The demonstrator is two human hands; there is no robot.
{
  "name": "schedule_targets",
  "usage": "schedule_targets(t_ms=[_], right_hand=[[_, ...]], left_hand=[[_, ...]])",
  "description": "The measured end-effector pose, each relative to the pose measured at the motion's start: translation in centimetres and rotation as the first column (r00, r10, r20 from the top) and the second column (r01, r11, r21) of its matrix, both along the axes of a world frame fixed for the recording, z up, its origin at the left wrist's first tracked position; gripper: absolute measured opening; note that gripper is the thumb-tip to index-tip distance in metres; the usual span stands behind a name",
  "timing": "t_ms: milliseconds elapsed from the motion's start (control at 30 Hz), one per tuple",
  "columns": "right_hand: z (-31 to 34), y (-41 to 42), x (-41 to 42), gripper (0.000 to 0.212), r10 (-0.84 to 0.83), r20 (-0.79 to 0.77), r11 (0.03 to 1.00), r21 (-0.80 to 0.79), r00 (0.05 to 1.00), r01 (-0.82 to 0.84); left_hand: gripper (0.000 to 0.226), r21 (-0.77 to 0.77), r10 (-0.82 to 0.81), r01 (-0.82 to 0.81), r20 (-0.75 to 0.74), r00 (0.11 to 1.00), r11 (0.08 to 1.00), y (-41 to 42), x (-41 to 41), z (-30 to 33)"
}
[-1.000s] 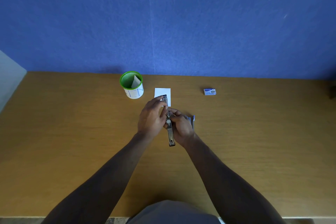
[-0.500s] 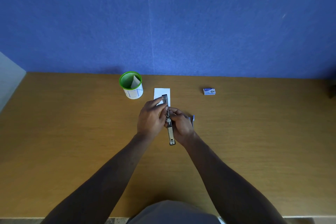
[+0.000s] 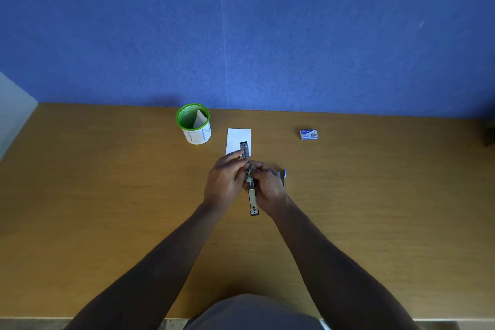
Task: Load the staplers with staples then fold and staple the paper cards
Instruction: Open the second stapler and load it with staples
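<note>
Stapler (image 3: pixel 251 190) is swung open flat, lying lengthways away from the person at table (image 3: pixel 107 195) centre, far end over the near part of a white paper card (image 3: pixel 237 139). Opened out like that so the staple channel faces up for loading, I'd say. Left hand (image 3: pixel 223 182) sits on its left side, fingers reaching forward and pinching or steadying the far half near the hinge; exact finger contact too small to tell. Right hand (image 3: pixel 267 185) has its fingers curled in at the middle of the stapler, seemingly pinching something at the channel; a staple strip is likely, but none is visible.

Second stapler (image 3: pixel 283 177), bluish, shows just beside the right hand, mostly hidden behind it, parked within easy reach for its turn. Staple box (image 3: pixel 308 134) lies well apart to the right near the blue wall (image 3: pixel 241 35), looks closed. Green cup (image 3: pixel 193 123) stands left of the card, with a folded piece of paper (image 3: pixel 200 119) inside, probably where done cards go.

Judged stage: loading the first stapler; the card is flat and unfolded, so folding and stapling are not yet begun. Risk: strip misaligning in the narrow channel.
</note>
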State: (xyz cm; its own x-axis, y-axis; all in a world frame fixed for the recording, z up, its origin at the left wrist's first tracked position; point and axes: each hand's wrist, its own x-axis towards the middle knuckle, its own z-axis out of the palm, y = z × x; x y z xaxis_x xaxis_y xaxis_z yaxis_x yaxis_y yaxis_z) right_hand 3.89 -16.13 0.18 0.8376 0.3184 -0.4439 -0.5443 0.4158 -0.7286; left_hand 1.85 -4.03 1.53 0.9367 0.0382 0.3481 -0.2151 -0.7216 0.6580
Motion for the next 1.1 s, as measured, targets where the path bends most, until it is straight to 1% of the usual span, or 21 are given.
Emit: schedule_targets(t_ms=[200, 267, 333, 367, 400, 433, 467, 500, 533, 567, 600, 667, 733, 800, 833, 900, 933, 967, 1000, 1067, 1100], right_hand=[[0.5, -0.2, 0.0, 0.028, -0.007, -0.001, 1.0, -0.007, 1.0, 0.007], [1.0, -0.1, 0.0, 0.028, -0.019, -0.011, 1.0, -0.022, 1.0, 0.019], [1.4, -0.1, 0.0, 0.028, -0.038, -0.018, 0.998, -0.059, 0.999, 0.037], [1.5, -0.2, 0.0, 0.027, -0.035, -0.011, 0.995, -0.09, 0.999, 0.034], [1.7, -0.2, 0.0, 0.025, -0.023, 0.006, 0.991, -0.129, 1.0, 0.024], [1.8, -0.3, -0.1, 0.022, -0.005, 0.031, 0.984, -0.176, 0.999, 0.011], [2.0, -0.4, -0.1, 0.02, 0.018, 0.064, 0.973, -0.232, 0.998, -0.003], [2.3, -0.4, -0.1, 0.02, 0.047, 0.103, 0.956, -0.293, 0.994, -0.015], [2.5, -0.5, 0.0, 0.022, 0.079, 0.142, 0.934, -0.357, 0.987, -0.023], [2.7, -0.4, 0.0, 0.023, 0.117, 0.181, 0.905, -0.425, 0.976, -0.03], [2.9, -0.4, 0.1, 0.024, 0.162, 0.222, 0.865, -0.5, 0.961, -0.031], [3.1, -0.1, 0.4, 0.024, 0.27, 0.293, 0.746, -0.665, 0.917, -0.007], [3.7, 0.2, 0.6, 0.025, 0.383, 0.33, 0.585, -0.81, 0.863, 0.051], [4.5, 0.6, 0.4, 0.025, 0.508, 0.401, 0.442, -0.881, 0.762, 0.169], [4.7, 0.8, 0.3, 0.026, 0.576, 0.44, 0.403, -0.886, 0.689, 0.229], [5.2, 1.2, 0.2, 0.026, 0.695, 0.461, 0.356, -0.887, 0.552, 0.293], [5.5, 1.3, 0.1, 0.025, 0.729, 0.453, 0.333, -0.89, 0.514, 0.312], [5.8, 1.4, 0.0, 0.025, 0.743, 0.457, 0.318, -0.884, 0.489, 0.342], [6.1, 1.4, 0.0, 0.032, 0.736, 0.482, 0.319, -0.866, 0.475, 0.384], [6.4, 1.6, 0.0, 0.056, 0.706, 0.536, 0.325, -0.826, 0.464, 0.46], [6.3, 1.8, -0.1, 0.062, 0.704, 0.535, 0.314, -0.825, 0.468, 0.47]], left_hand=[[0.022, -0.13, -0.035, 0.036, 0.009, 0.999, 0.991, 0.2, 0.1, -0.1], [0.021, -0.238, -0.008, 0.006, -0.009, 1.0, 0.971, 0.2, 0.1, -0.1], [0.017, -0.401, 0.032, -0.064, -0.085, 0.996, 0.914, 0.1, 0.1, -0.2], [0.016, -0.501, 0.058, -0.129, -0.154, 0.986, 0.856, 0.0, 0.2, -0.2], [0.015, -0.601, 0.084, -0.213, -0.236, 0.968, 0.77, -0.1, 0.3, -0.1], [0.014, -0.696, 0.099, -0.303, -0.318, 0.943, 0.651, -0.2, 0.5, 0.1], [0.014, -0.777, 0.094, -0.383, -0.391, 0.915, 0.5, -0.3, 0.6, 0.4], [0.015, -0.825, 0.061, -0.452, -0.46, 0.886, 0.338, -0.4, 0.8, 0.7], [0.016, -0.838, 0.006, -0.507, -0.517, 0.856, 0.2, -0.5, 1.0, 1.1], [0.019, -0.833, -0.057, -0.543, -0.55, 0.833, 0.102, -0.5, 1.1, 1.3], [0.023, -0.827, -0.122, -0.56, -0.56, 0.819, 0.035, -0.6, 1.0, 1.3], [0.028, -0.825, -0.218, -0.563, -0.54, 0.813, -0.056, -0.6, 0.8, 1.2], [0.031, -0.832, -0.267, -0.541, -0.497, 0.826, -0.125, -0.8, 0.5, 1.2], [0.029, -0.83, -0.273, -0.529, -0.475, 0.837, -0.178, -1.1, 0.4, 1.7], [0.029, -0.826, -0.261, -0.526, -0.472, 0.842, -0.205, -1.2, 0.5, 2.0], [0.031, -0.819, -0.237, -0.514, -0.462, 0.855, -0.256, -1.3, 0.7, 2.3], [0.033, -0.818, -0.231, -0.506, -0.455, 0.86, -0.274, -1.3, 0.8, 2.2], [0.034, -0.816, -0.223, -0.499, -0.449, 0.865, -0.291, -1.2, 0.8, 2.0], [0.034, -0.816, -0.221, -0.482, -0.431, 0.875, -0.319, -1.2, 0.8, 2.0], [0.035, -0.815, -0.22, -0.456, -0.401, 0.889, -0.357, -1.0, 0.9, 2.1], [0.036, -0.819, -0.221, -0.45, -0.395, 0.892, -0.356, -1.0, 1.0, 2.1]])
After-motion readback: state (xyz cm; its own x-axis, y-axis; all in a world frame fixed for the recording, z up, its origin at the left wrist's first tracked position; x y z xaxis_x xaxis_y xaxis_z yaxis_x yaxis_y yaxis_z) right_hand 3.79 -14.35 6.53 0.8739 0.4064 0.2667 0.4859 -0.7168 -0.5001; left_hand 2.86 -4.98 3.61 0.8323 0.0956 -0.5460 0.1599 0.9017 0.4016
